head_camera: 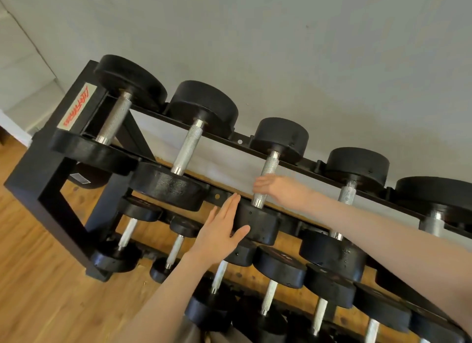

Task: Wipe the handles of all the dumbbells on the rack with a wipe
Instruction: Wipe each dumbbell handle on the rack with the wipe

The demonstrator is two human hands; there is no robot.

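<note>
**Hands at the third dumbbell on the top tier**

The third dumbbell (265, 179) lies across the black rack (46, 179), its knurled handle running from the wall-side head to the near head. The right hand (275, 189) curls around that handle; no wipe shows. The left hand (219, 230), fingers straight and together, presses the near head. Below the rack is wood floor (38, 291); behind it, a grey wall (306, 49).

A black metal rack (48, 179) stands on a wooden floor (33, 279), close to a grey wall (281, 49). It has a white label with red letters (76, 106) on its end. The top tier (309, 164) carries five black dumbbells (204, 102) with knurled silver handles (187, 147), side by side, each lying across the two rails. The lower tiers (293, 229) carry smaller dumbbells (139, 211) in rows.
</note>
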